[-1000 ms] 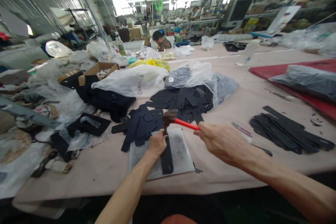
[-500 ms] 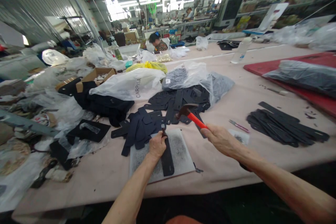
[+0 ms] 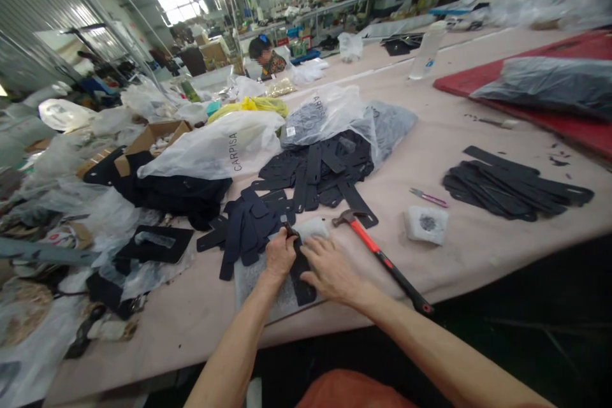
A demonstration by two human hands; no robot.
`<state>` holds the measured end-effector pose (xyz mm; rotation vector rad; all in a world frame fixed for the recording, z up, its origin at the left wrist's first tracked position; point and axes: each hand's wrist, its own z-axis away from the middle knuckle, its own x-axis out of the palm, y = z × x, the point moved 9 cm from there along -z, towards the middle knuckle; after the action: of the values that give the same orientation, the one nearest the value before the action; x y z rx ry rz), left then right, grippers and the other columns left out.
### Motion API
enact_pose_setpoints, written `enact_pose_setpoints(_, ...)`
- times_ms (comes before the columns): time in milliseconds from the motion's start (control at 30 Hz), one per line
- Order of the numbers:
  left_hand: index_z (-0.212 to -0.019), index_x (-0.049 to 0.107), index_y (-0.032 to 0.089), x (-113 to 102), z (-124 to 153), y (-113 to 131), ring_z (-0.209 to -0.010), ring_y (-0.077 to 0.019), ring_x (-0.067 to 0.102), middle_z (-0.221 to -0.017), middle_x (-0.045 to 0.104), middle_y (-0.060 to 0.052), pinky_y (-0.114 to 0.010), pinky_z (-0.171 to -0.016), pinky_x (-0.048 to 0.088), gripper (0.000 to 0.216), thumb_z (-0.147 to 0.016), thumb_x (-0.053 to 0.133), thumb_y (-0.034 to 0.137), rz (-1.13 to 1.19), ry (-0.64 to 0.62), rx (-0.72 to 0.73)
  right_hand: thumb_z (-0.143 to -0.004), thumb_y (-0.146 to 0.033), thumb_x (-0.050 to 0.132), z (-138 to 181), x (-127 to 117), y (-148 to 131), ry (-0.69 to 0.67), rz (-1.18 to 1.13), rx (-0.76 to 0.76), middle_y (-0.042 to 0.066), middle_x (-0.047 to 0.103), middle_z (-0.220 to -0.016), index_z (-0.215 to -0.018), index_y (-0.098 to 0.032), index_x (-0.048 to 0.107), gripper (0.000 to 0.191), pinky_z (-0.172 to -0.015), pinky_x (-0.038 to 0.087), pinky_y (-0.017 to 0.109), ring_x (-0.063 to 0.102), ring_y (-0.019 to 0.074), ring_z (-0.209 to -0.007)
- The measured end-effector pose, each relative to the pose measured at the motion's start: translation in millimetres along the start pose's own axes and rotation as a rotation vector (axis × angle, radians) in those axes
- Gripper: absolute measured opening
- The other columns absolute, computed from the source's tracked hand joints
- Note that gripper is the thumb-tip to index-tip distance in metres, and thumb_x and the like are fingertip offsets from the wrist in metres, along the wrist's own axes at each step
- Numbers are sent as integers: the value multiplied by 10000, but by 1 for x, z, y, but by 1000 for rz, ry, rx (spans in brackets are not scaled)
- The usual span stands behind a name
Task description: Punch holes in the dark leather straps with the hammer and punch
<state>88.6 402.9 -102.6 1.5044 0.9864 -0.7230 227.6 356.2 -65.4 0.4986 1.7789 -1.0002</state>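
Observation:
My left hand (image 3: 281, 254) is closed around a dark hand punch (image 3: 288, 227), its metal top showing above my fingers. Under it a black strip (image 3: 302, 284) lies on a pale, marked board (image 3: 246, 287). Fingers spread, my right hand (image 3: 335, 271) rests against the strip's right side. To the right of that hand a claw hammer (image 3: 377, 248) with a red and black handle lies on the table. A pile of dark strips (image 3: 246, 223) is just beyond the board on the left.
More black strips (image 3: 315, 169) lie behind, near white plastic bags (image 3: 215, 143). At right are a stack of strips (image 3: 511, 185), thread snips (image 3: 430, 197), a whitish block (image 3: 427, 225) and a red board (image 3: 516, 64). A person (image 3: 268, 58) sits across the table.
The hammer was raised in my right hand and now lies on the table. My right hand has moved left onto the strip. My left hand still holds the punch.

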Motion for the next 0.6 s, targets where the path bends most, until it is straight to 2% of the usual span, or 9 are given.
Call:
enact_pose_setpoints(133, -898, 625, 187, -2, -4, -5, -769, -199, 675, -831, 714, -68, -273, -709, 476, 154, -882, 483, 245, 148, 24, -39, -848, -427, 608, 4, 31, -12, -10, -30, 59, 153, 449, -1445, -1373, -172, 485, 596, -1114, 194, 572, 314, 347, -1364)
enact_pose_setpoints(267, -875, 613, 179, -20, -15, -33, -732, -183, 666, -806, 715, -52, -271, -691, 493, 179, -868, 491, 310, 420, 195, -255, -859, -406, 597, 9, 33, -8, -13, -53, 62, 142, 443, -1459, -1381, -176, 478, 583, -1127, 166, 569, 295, 330, -1379)
enact_pose_setpoints(333, -864, 616, 174, -31, -18, -44, -724, -183, 665, -797, 715, -50, -272, -686, 495, 195, -856, 506, 335, 482, 246, -313, -857, -403, 598, 8, 31, -7, -15, -57, 63, 147, 441, -1460, -1383, -175, 475, 587, -1127, 158, 572, 301, 330, -1375)
enact_pose_setpoints(467, -834, 635, 179, -44, -12, -42, -724, -184, 648, -771, 703, -34, -271, -693, 478, 186, -831, 555, 347, 414, 198, -245, -826, -397, 638, 5, 30, -7, -3, -64, 77, 147, 455, -1439, -1364, -197, 493, 592, -1111, 159, 587, 317, 341, -1355)
enact_pose_setpoints(600, -837, 637, 181, -36, 15, -35, -701, -174, 636, -764, 693, -26, -262, -668, 463, 170, -849, 540, 320, 413, 157, -208, -788, -359, 685, -2, 23, -4, 13, -84, 82, 125, 529, -1339, -1264, -207, 557, 515, -1098, 181, 557, 395, 321, -1269)
